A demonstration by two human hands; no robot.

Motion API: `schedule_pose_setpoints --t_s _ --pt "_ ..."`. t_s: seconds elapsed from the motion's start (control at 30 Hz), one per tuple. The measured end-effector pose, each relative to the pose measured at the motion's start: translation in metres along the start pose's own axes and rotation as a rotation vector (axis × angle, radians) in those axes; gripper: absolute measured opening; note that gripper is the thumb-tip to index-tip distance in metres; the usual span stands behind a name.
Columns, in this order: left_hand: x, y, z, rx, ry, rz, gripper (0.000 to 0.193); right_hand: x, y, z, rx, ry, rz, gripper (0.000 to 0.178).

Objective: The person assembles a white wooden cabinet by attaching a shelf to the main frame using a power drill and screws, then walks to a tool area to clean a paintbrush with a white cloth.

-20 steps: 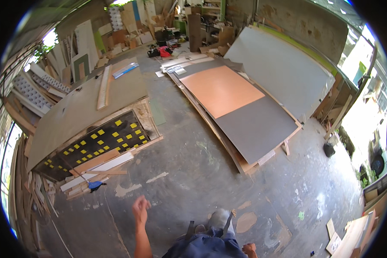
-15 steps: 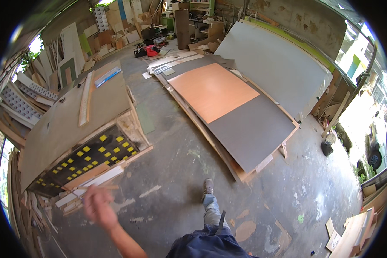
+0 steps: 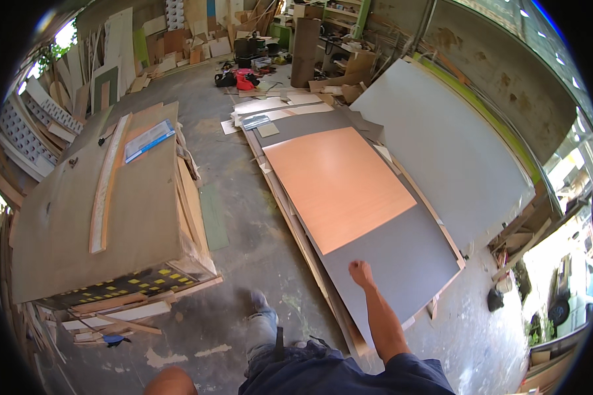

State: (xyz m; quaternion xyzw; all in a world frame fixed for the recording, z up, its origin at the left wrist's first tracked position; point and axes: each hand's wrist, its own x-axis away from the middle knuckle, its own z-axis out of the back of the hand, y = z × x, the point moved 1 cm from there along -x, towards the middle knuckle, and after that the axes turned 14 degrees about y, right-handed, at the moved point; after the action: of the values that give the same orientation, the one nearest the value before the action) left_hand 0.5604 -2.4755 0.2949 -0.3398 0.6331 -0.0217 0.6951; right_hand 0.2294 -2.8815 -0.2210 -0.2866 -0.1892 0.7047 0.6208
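Observation:
My right hand [image 3: 360, 272] is curled closed, and nothing sticks out from its fingers. In the picture it lies over the dark grey sheet [image 3: 408, 253], just below the edge of an orange-brown sheet [image 3: 339, 187]. I cannot tell whether it touches the grey surface; the arm looks to be hanging above it. Of my left arm only a rounded bare part [image 3: 170, 382] shows at the lower edge, and the hand is out of the picture. Both sheets lie flat on a low wood-edged stack.
A box-like workbench [image 3: 72, 197] stands left, bearing a long narrow strip [image 3: 109, 184] and a blue-and-white flat package [image 3: 149, 140]. Wood offcuts [image 3: 118, 313] lie at its foot. A large pale panel [image 3: 448, 155] leans behind the stack. A concrete floor [image 3: 244, 217] runs between bench and stack.
I have stepped forward, with the other foot now in front. My left hand has swung back out of the picture, and my right hand has come into it over the grey sheet.

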Motion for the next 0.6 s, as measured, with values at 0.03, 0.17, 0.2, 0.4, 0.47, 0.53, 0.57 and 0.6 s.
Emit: schedule_pose_setpoints --t_s 0.03,0.17,0.2,0.4,0.47,0.53,0.57,0.6 --pt "0.019 -0.022 0.005 -0.014 -0.01 0.004 0.013 -0.044 -0.044 -0.011 -0.113 -0.002 0.019 0.024" --pt "0.11 -0.135 0.033 -0.036 -0.028 0.139 0.008 -0.158 -0.11 -0.096 -0.382 -0.057 -0.053 0.018" --pt "0.128 -0.173 0.041 0.092 0.036 0.114 0.009 -0.173 -0.104 -0.122 -0.386 -0.089 -0.063 0.016" --pt "0.206 -0.364 0.081 0.123 0.099 0.113 0.016 -0.151 -0.003 -0.219 0.5 -0.695 -0.109 0.019" --pt "0.244 -0.413 0.098 0.155 0.106 0.146 0.016 -0.144 0.029 -0.242 0.623 -0.854 -0.195 0.016" --pt "0.276 -0.458 0.105 0.198 0.115 0.211 0.016 -0.14 0.019 -0.24 0.545 -0.876 -0.641 0.023" --pt "0.3 -0.482 0.107 0.202 0.099 0.236 0.017 -0.157 0.002 -0.248 0.484 -0.853 -0.912 0.028" --pt "0.321 -0.507 0.11 0.209 0.096 0.263 0.018 -0.179 -0.006 -0.256 0.489 -0.856 -0.917 0.028"
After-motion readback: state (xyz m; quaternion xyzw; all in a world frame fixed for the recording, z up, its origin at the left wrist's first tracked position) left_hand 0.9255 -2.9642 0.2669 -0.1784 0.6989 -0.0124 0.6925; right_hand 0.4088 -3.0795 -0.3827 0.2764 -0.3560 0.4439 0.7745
